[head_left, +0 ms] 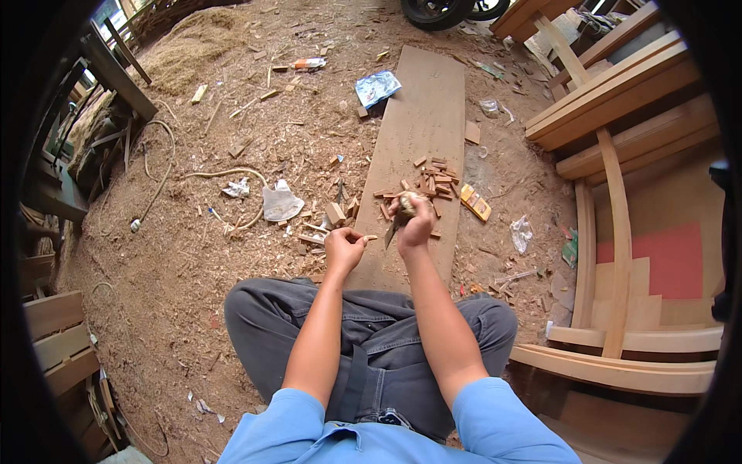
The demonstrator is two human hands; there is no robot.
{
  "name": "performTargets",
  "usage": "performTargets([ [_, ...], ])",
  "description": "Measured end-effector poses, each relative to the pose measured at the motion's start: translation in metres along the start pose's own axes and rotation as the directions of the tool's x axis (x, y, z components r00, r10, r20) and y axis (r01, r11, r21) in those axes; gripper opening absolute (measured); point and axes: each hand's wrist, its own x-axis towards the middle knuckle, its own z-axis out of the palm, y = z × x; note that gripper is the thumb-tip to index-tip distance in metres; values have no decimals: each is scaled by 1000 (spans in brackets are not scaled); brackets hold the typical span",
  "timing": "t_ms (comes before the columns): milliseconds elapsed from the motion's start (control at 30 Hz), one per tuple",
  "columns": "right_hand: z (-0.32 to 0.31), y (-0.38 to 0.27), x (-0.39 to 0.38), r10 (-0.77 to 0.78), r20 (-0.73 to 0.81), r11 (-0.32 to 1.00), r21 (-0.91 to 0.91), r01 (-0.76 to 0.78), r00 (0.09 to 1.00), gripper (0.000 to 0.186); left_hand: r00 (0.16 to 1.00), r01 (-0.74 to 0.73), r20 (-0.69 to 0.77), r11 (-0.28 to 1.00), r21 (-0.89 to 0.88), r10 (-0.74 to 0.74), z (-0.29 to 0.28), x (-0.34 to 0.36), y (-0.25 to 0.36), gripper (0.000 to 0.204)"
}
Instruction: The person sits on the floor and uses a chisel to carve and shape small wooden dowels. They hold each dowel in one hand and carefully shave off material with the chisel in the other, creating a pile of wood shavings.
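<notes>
My left hand (345, 251) pinches a small wood piece (372, 237) between thumb and fingers, low over the near part of a long flat board (421, 93). Just to its right, my right hand (417, 224) is closed round the handle of a knife (391, 230). The blade points down toward the board, close to the wood piece; I cannot tell whether they touch. Beyond my right hand lies a loose pile of small cut wood blocks (442, 178) on the board.
Sawdust and offcuts cover the ground. A yellow packet (475, 203) lies at the board's right edge, a blue plastic bag (378, 88) at its far left. Wooden frames (610, 232) stand on the right. A cable (166, 155) runs on the left; a wheel (437, 11) is at the back.
</notes>
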Motion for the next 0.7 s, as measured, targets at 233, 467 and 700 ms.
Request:
performTargets([
  [233, -6, -77, -21, -306, -29, 886, -375, 274, 952, 21, 980, 111, 195, 696, -710, 42, -16, -5, 49, 15],
  [467, -36, -75, -84, -223, -29, 756, -637, 154, 974, 47, 958, 35, 189, 566, -824, 215, -38, -39, 90, 19],
  [700, -35, -51, -97, -368, 159, 318, -904, 285, 916, 50, 964, -54, 108, 573, -818, 245, -60, -71, 110, 18],
])
